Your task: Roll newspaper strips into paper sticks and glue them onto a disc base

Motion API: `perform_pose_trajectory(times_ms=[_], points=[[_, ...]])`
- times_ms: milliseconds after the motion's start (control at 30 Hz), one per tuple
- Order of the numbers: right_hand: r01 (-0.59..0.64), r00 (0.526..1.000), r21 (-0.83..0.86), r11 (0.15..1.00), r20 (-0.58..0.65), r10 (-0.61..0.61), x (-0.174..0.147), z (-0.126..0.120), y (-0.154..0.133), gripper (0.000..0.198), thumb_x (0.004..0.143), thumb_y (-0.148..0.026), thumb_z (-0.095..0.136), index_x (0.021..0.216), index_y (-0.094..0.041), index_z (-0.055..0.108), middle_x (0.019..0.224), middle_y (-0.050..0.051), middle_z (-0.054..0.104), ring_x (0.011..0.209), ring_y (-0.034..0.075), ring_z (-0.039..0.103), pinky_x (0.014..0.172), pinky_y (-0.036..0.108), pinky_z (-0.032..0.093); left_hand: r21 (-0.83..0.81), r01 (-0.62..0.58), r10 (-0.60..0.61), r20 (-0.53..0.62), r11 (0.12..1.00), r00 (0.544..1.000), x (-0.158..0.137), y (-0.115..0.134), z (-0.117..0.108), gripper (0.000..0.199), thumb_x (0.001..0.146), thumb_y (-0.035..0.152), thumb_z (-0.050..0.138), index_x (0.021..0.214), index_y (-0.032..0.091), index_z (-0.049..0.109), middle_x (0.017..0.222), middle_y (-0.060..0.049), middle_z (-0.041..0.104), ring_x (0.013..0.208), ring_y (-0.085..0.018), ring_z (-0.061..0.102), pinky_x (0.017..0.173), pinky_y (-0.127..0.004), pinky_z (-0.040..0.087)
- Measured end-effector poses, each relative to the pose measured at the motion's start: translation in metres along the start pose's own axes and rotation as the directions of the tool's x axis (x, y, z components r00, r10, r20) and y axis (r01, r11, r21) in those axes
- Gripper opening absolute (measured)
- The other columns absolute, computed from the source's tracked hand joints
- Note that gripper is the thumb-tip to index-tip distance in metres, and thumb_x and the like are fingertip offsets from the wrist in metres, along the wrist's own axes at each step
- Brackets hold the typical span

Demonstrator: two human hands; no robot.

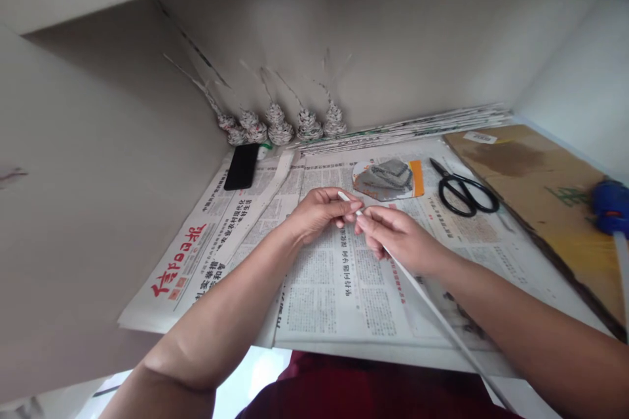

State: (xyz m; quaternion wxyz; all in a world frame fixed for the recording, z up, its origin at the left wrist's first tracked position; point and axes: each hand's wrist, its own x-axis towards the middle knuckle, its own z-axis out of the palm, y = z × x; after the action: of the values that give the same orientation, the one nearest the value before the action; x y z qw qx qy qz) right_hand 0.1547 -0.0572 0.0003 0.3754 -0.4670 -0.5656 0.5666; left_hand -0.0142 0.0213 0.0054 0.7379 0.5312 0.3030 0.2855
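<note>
Both hands meet above the newspaper point(314, 301) that covers the table. Between them runs a thin white rolled paper stick point(432, 306), its short end poking out past my left fingers and its long end slanting down to the right, below the table edge. My left hand point(320, 213) pinches the stick near its tip with thumb and fingers. Close beside it, my right hand point(396, 236) is closed around the same stick. Just beyond the hands lies a folded grey cloth point(390, 175) on a piece of card with an orange edge point(419, 178).
Black-handled scissors point(462, 193) lie right of the cloth, beside a cardboard sheet point(540, 196) and a blue tool point(609, 206). Along the back wall are several woven paper gourds point(280, 127) and a bundle of paper sticks point(407, 127). A black phone point(242, 167) lies at left.
</note>
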Motion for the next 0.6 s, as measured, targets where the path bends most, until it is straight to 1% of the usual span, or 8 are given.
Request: perform_pose_trajectory(times_ms=[67,133,200,300,433,500,533,600], points=[[0.051,0.996,-0.199,0.979,-0.059,-0.064,0.0,-0.001,0.003,0.032,0.091,-0.049,0.047,0.082,-0.019,0.056,0.053,-0.005,0.045,0.046,0.009,0.042,0.047,0.024,0.034,0.041,-0.006,0.006,-0.001,0.999,1.0,0.001,-0.001,0.0,0.024,0.069,0.031,0.076,0.08,0.01,0.068,0.062,0.0,0.061,0.054,-0.005,0.054,0.049,-0.017,0.036],[0.058,0.994,-0.25,0.966,-0.078,-0.08,-0.001,-0.001,0.005,0.034,0.093,-0.049,0.043,0.082,-0.02,0.056,0.054,-0.005,0.044,0.047,0.008,0.041,0.048,0.024,0.034,0.046,-0.005,0.005,0.009,0.999,1.0,0.001,-0.001,0.0,0.025,0.069,0.031,0.076,0.08,0.011,0.068,0.063,0.0,0.062,0.055,-0.006,0.054,0.05,-0.018,0.036],[0.033,0.998,-0.158,0.987,-0.05,-0.041,-0.002,-0.001,0.006,0.036,0.094,-0.05,0.04,0.08,-0.02,0.054,0.053,-0.006,0.042,0.045,0.008,0.04,0.048,0.024,0.035,0.037,0.0,-0.001,0.016,0.999,1.0,0.0,-0.001,0.0,0.025,0.069,0.032,0.077,0.08,0.012,0.068,0.063,0.0,0.062,0.055,-0.006,0.054,0.05,-0.018,0.037],[-0.065,0.994,0.144,0.988,0.098,0.051,-0.002,0.0,0.002,0.035,0.094,-0.048,0.04,0.076,-0.02,0.048,0.049,-0.008,0.035,0.041,0.008,0.037,0.044,0.023,0.034,0.015,0.014,-0.015,0.023,1.0,1.0,-0.001,0.0,0.0,0.024,0.068,0.031,0.078,0.079,0.012,0.067,0.062,0.0,0.062,0.055,-0.006,0.055,0.05,-0.017,0.036],[-0.261,0.925,0.528,0.808,0.377,0.052,-0.003,-0.001,-0.005,0.03,0.095,-0.041,0.039,0.072,-0.021,0.04,0.044,-0.01,0.025,0.037,0.008,0.032,0.039,0.022,0.025,-0.023,0.024,-0.023,0.038,0.999,0.999,-0.003,0.003,0.001,0.025,0.067,0.031,0.078,0.077,0.011,0.067,0.059,0.0,0.061,0.053,-0.005,0.053,0.048,-0.017,0.035],[-0.316,0.894,0.583,0.748,0.446,0.03,-0.003,-0.001,-0.006,0.03,0.095,-0.04,0.038,0.071,-0.022,0.039,0.042,-0.01,0.023,0.036,0.009,0.031,0.038,0.022,0.024,-0.022,0.019,-0.018,0.046,1.0,0.999,-0.003,0.003,0.002,0.026,0.066,0.031,0.079,0.078,0.011,0.067,0.06,-0.001,0.062,0.053,-0.006,0.054,0.047,-0.017,0.035],[-0.308,0.898,0.576,0.757,0.44,0.031,-0.003,-0.001,-0.006,0.03,0.094,-0.04,0.038,0.071,-0.022,0.039,0.042,-0.01,0.024,0.036,0.009,0.032,0.038,0.022,0.025,-0.017,0.013,-0.012,0.045,1.0,0.999,-0.003,0.003,0.002,0.027,0.066,0.031,0.079,0.078,0.011,0.067,0.06,-0.001,0.062,0.053,-0.006,0.054,0.047,-0.017,0.035],[-0.222,0.941,0.483,0.847,0.333,0.057,-0.003,-0.001,-0.004,0.03,0.094,-0.043,0.039,0.075,-0.021,0.045,0.043,-0.009,0.031,0.038,0.009,0.037,0.039,0.022,0.028,0.006,0.004,-0.004,0.029,1.0,1.0,-0.002,0.003,0.001,0.028,0.065,0.033,0.079,0.077,0.011,0.066,0.059,0.0,0.061,0.054,-0.006,0.054,0.048,-0.018,0.035]])
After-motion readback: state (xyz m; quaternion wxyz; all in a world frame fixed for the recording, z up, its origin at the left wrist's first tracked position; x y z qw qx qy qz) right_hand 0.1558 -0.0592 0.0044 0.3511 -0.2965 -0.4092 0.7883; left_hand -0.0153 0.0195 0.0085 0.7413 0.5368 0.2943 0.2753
